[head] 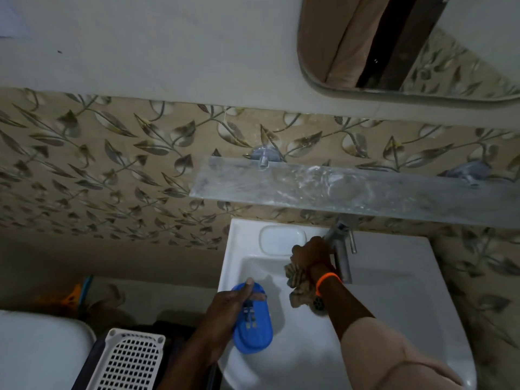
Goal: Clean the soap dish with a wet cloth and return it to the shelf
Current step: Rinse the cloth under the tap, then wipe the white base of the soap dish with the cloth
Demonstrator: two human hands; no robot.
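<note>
Soap dish, a blue oval plastic one, is held over the near left part of the white washbasin, close to its left rim. The left hand grips it, with the thumb on its top face and the other fingers curled under it, so the dish is off the shelf and not resting on anything. Just beside it, toward the middle of the basin, hangs the checked cloth; it seems to be bunched under the right hand, which is at the steel tap on the far edge of the basin. The right fingers are hidden behind the back of the hand, so I cannot tell if they close on the tap handle, on the cloth, or on both. No water stream can be seen clearly. An orange band is on the right wrist. Above the far edge of the basin is the glass shelf on the leaf-patterned wall, with wet marks on it. My judgement is that the task is at an early stage: the dish is taken down, the cloth is probably being wetted, and the wiping and the return to the shelf are not yet done.
</note>
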